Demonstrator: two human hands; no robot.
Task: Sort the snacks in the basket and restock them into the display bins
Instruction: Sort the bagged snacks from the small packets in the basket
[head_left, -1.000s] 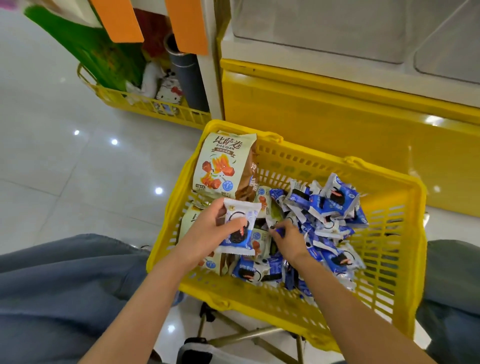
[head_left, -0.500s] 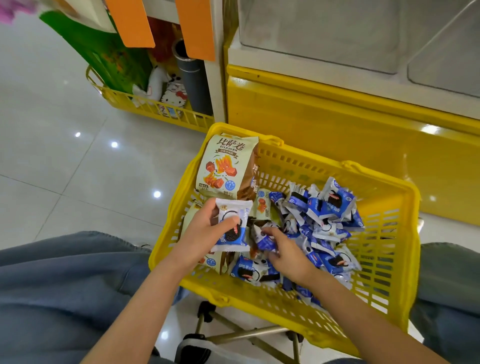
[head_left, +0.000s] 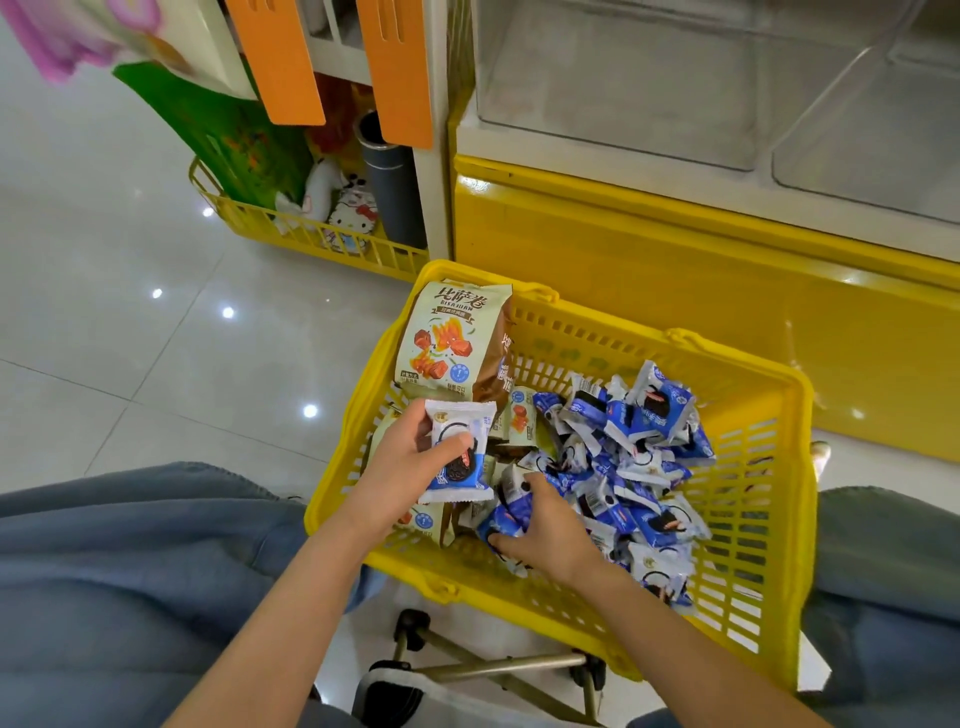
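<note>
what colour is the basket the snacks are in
The basket is yellow, seen best in the head view.

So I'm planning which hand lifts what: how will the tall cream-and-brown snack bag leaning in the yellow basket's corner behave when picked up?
The tall cream-and-brown snack bag looks puffed, so probably light for its size and crushable. It stands propped against the yellow plastic basket, so a nudge may topple it. Its film wrapper is likely a bit slippery.
</note>
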